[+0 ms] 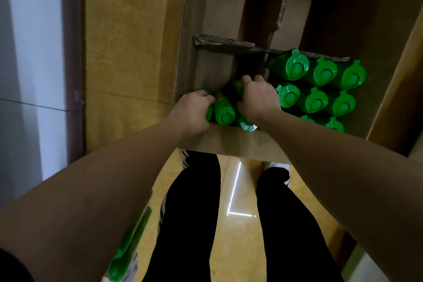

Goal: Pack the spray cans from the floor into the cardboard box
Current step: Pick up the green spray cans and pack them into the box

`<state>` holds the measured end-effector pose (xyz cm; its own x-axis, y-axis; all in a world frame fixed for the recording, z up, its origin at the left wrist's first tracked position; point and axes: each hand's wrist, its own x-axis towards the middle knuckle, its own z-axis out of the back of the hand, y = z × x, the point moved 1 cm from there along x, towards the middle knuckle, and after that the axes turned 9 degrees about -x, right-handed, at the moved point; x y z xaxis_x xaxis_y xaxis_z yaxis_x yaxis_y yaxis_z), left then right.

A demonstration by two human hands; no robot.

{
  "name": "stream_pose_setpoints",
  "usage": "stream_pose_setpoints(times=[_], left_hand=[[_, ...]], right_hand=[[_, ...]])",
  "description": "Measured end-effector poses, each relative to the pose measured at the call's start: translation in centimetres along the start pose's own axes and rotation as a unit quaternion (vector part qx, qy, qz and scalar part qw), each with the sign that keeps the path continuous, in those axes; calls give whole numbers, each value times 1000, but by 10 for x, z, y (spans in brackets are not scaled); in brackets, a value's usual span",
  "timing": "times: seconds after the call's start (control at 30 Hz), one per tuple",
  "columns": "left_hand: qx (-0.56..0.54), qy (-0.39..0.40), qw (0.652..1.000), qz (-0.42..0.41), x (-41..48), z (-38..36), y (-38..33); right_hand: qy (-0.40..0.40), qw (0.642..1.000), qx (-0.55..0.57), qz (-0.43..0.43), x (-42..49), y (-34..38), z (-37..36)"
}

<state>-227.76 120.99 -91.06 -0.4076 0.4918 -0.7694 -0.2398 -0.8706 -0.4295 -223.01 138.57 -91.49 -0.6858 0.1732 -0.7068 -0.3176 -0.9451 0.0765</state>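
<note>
An open cardboard box (233, 142) stands on the floor in front of me, split by cardboard dividers (225, 41). Its near-right section holds several upright green spray cans (317, 88). Both my hands reach into the near-left section. My left hand (192, 110) grips a green spray can (224, 112) from the left side. My right hand (258, 96) curls over another green can (248, 125), hiding most of it. More green cans (128, 245) lie on the floor at the lower left, partly hidden by my left forearm.
The far sections of the box (225, 7) hold nothing visible. A box flap (398, 89) rises on the right. A white wall with a dark baseboard (73, 52) runs along the left. My legs in black trousers (190, 213) stand just behind the box on the yellow floor.
</note>
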Motion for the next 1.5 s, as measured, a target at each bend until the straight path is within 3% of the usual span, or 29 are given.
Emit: stream_pose_setpoints(times=[0.23,0.47,0.63,0.83,1.03,1.27,1.5], left_hand=[[-65,65,994,55,-8,22,-19],[-71,-53,996,30,-61,108,-104],[-38,-186,982,3,-135,197,-192],[54,-269,961,-30,-266,282,-321],[107,-403,900,-127,-392,385,-469],[145,-451,850,-232,-465,424,-583],[224,-383,823,-354,-458,406,-653]], right_hand=[[46,998,37,11,-14,-8,22],[7,998,30,56,-68,-26,143],[-94,994,-6,54,-142,-52,266],[-208,977,-27,38,-280,-96,410],[-362,932,-27,12,-404,-142,535],[-427,900,-10,-83,-507,-190,585],[-436,872,51,-216,-573,-236,560]])
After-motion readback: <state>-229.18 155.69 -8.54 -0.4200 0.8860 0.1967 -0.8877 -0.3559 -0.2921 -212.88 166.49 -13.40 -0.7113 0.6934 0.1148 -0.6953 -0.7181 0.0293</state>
